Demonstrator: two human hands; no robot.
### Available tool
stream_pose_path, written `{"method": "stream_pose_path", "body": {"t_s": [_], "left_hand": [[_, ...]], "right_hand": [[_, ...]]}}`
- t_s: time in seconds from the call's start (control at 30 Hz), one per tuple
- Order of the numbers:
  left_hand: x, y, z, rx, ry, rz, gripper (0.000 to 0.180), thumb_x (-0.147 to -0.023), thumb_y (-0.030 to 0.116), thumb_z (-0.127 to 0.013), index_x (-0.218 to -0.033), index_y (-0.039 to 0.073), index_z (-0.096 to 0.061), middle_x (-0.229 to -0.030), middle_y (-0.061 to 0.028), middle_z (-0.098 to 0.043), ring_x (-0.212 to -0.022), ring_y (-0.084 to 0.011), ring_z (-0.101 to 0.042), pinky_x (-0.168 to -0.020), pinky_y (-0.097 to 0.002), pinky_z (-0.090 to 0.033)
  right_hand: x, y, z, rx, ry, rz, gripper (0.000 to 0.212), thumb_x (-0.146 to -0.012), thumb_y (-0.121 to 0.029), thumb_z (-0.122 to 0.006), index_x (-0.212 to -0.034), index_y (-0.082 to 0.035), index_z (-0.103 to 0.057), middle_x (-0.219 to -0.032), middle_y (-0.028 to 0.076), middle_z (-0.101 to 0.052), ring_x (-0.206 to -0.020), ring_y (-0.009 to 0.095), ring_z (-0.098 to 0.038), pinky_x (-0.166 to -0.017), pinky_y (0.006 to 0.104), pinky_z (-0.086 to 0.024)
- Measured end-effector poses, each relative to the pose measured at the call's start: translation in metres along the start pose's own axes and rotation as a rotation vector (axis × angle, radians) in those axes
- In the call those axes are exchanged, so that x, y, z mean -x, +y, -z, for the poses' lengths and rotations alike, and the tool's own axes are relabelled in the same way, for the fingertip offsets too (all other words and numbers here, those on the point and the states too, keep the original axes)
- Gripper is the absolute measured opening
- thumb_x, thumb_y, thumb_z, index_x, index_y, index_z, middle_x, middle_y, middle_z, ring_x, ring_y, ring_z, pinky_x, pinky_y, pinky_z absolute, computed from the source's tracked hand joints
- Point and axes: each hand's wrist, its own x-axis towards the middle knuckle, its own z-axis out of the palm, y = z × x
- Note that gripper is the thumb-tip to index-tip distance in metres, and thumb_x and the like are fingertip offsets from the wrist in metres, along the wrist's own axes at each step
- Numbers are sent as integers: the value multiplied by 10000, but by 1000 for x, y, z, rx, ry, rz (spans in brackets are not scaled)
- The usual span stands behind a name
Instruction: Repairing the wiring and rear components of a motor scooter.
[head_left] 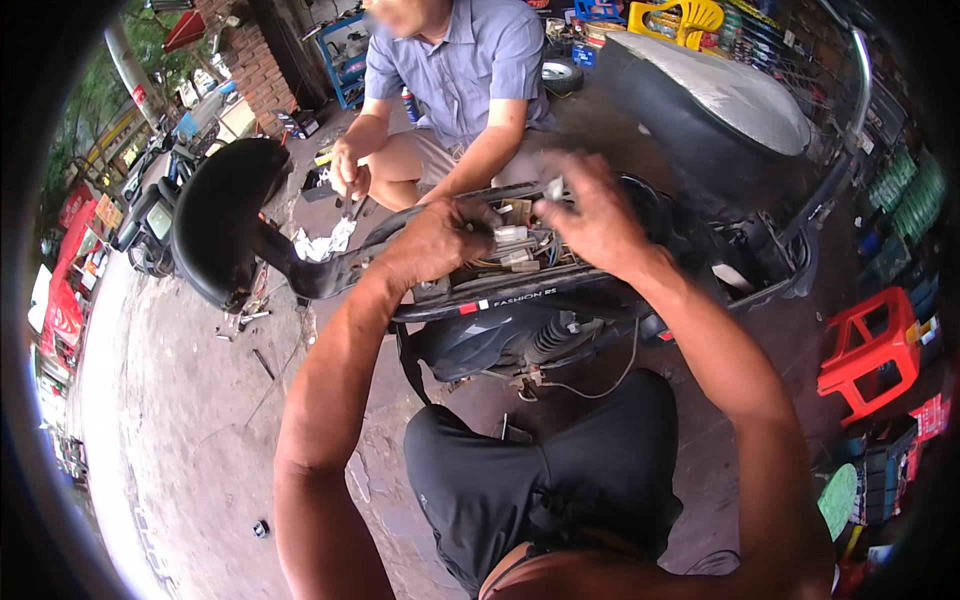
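Note:
The scooter body (590, 292) lies across in front of me, its upper compartment uncovered. Inside are several wires and white plug connectors (512, 236). My left hand (435, 240) reaches into the compartment's left part, fingers curled at the wiring; whatever they grip is hidden. Over the right part hovers my right hand (600, 220), its fingers smeared by motion. A small whitish bit shows between its thumb and fingers, too blurred to name. Opposite me a person (455, 80) in a blue shirt crouches, one forearm stretched toward the compartment beside my left hand.
A black curved rear fender (225, 220) sticks out at the left. Behind the scooter, at the right, stands a big seat (710, 90) with a silver top. A red plastic stool (870, 355) is at the right. Small parts and a white crumpled cloth or paper (325, 243) lie on the ground.

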Motion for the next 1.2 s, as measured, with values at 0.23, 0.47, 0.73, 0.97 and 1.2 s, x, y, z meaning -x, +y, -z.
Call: {"method": "stream_pose_path", "body": {"t_s": [0.23, 0.47, 0.73, 0.97, 1.2], "left_hand": [[12, 17, -3, -164, 125, -240, 233, -764, 63, -671, -978, -25, -643, -848, -91, -664, -803, -156, -590, -759, -313, -466], [5, 7, -1, -108, 20, -113, 217, -792, 116, -643, -951, -30, -620, -770, -106, -631, -718, -173, -582, -690, -334, -466], [3, -1, -2, -74, 72, -212, 241, -772, 115, -635, -963, -32, -646, -767, -145, -655, -715, -206, -604, -700, -354, -474], [4, 3, -3, -134, 15, -179, 195, -804, 81, -647, -970, -20, -630, -760, -62, -627, -727, -124, -565, -681, -298, -462], [8, 15, -3, -163, 28, -143, 203, -789, 100, -655, -955, -15, -635, -751, -58, -640, -718, -132, -569, -675, -307, -465]], "right_hand": [[9, -62, -1, -233, -43, 242, 301, -829, -31, -578, -1123, 10, -528, -1044, 186, -562, -976, 362, -587, -846, 434, -471], [-3, -17, -5, -147, -313, 72, 229, -851, -124, -607, -1017, 21, -547, -1003, 210, -594, -1004, 390, -559, -870, 448, -443], [-20, -21, 6, -177, -535, -115, 259, -825, -147, -640, -1014, 30, -619, -893, 208, -643, -870, 324, -629, -785, 397, -472], [-11, -13, 0, -215, -541, -132, 241, -849, -165, -622, -995, 27, -616, -901, 204, -644, -865, 315, -625, -774, 408, -467], [-11, -17, 1, -175, -549, -130, 259, -842, -190, -609, -991, 21, -618, -867, 200, -632, -824, 325, -612, -745, 405, -457]]}}
